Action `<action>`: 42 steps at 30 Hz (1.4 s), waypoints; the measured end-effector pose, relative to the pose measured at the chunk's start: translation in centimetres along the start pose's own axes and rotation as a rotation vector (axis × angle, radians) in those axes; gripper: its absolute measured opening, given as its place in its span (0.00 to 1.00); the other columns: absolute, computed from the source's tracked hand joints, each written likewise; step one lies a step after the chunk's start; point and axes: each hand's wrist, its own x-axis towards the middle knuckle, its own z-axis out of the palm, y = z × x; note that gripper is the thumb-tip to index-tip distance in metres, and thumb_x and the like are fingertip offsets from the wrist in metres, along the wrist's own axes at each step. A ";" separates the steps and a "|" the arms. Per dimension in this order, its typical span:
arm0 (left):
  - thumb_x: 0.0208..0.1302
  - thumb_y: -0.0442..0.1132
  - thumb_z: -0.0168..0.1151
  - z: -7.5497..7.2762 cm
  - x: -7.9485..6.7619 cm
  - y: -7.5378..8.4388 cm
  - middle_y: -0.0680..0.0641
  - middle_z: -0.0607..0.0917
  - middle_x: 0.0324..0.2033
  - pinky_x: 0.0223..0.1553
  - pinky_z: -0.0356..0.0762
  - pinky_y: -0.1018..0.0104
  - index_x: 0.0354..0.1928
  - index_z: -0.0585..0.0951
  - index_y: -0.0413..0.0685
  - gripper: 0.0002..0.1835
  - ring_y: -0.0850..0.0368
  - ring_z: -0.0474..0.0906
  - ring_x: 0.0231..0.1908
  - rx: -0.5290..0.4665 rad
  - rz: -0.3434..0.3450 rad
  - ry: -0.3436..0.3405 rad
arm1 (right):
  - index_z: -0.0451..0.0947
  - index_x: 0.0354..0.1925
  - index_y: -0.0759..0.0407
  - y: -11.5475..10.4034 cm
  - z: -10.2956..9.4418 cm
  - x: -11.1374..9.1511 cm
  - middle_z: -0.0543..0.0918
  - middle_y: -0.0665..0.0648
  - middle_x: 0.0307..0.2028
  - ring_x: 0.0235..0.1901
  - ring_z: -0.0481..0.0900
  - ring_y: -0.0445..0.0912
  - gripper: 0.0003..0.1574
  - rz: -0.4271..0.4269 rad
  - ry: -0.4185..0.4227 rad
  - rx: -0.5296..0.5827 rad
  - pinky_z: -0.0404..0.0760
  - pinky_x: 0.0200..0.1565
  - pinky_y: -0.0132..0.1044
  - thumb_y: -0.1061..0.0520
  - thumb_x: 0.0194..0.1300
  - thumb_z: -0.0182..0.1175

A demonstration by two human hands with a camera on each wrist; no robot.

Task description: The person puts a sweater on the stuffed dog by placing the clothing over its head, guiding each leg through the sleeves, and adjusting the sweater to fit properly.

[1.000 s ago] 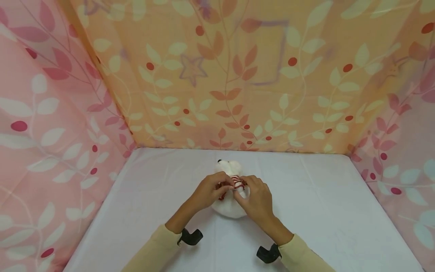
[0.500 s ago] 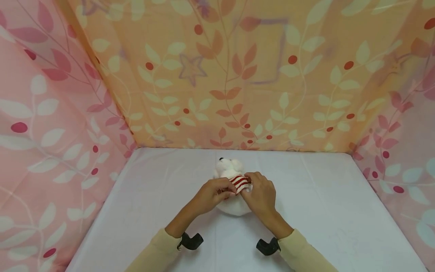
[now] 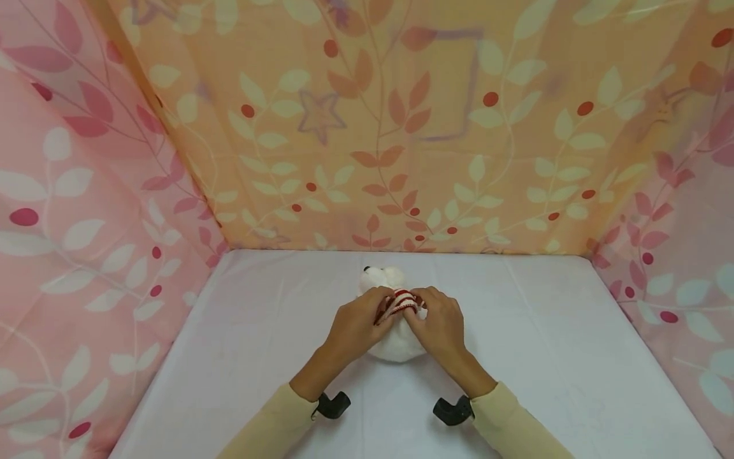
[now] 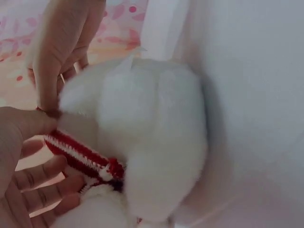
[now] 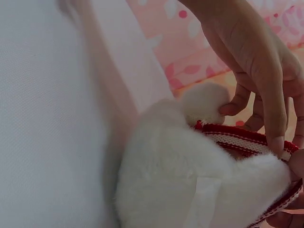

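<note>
A white plush bear (image 3: pixel 398 344) with a dark nose lies on the white table, its head toward the far side. It wears a red-and-white striped knitted sweater (image 3: pixel 405 301). My left hand (image 3: pixel 357 324) pinches the sweater's edge between thumb and fingers, with the other fingers spread beneath the knit in the left wrist view. My right hand (image 3: pixel 440 326) holds the same edge from the other side. In the right wrist view the hem (image 5: pixel 251 140) is pulled away from the fur, and a white tag (image 5: pixel 206 194) shows on the body. Fingers hide part of the sweater.
The white-covered table (image 3: pixel 545 357) reaches back to an orange leaf-patterned curtain (image 3: pixel 401 127). Pink patterned curtains (image 3: pixel 69 268) stand at both sides. A black curved fitting sits at each wrist, such as the left one (image 3: pixel 334 404).
The sweater's striped front lay flatter half a second ago; now its edge is lifted and bunched between the hands. My left hand has moved slightly up and has turned over.
</note>
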 end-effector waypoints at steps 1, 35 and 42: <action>0.64 0.45 0.72 0.1 0.2 0.1 0.56 0.82 0.38 0.26 0.75 0.71 0.54 0.80 0.53 0.18 0.66 0.73 0.27 0.031 -0.004 0.017 | 0.87 0.42 0.57 0.0 0.0 0.1 0.82 0.51 0.30 0.30 0.80 0.47 0.13 -0.003 0.000 0.009 0.77 0.38 0.50 0.59 0.56 0.69; 0.62 0.34 0.71 -0.4 0.8 0.0 0.57 0.81 0.35 0.27 0.73 0.72 0.40 0.84 0.54 0.07 0.66 0.74 0.27 -0.031 0.029 0.038 | 0.83 0.49 0.61 1.1 1.5 1.3 0.85 0.59 0.44 0.43 0.81 0.59 0.28 0.114 0.048 -0.066 0.74 0.44 0.56 0.57 0.49 0.76; 0.64 0.34 0.70 -0.5 0.4 -0.2 0.57 0.81 0.36 0.30 0.75 0.69 0.41 0.84 0.54 0.07 0.65 0.75 0.29 -0.041 0.025 0.012 | 0.85 0.41 0.59 1.2 1.4 1.1 0.84 0.57 0.36 0.37 0.80 0.56 0.19 0.146 0.026 -0.082 0.73 0.41 0.53 0.55 0.50 0.76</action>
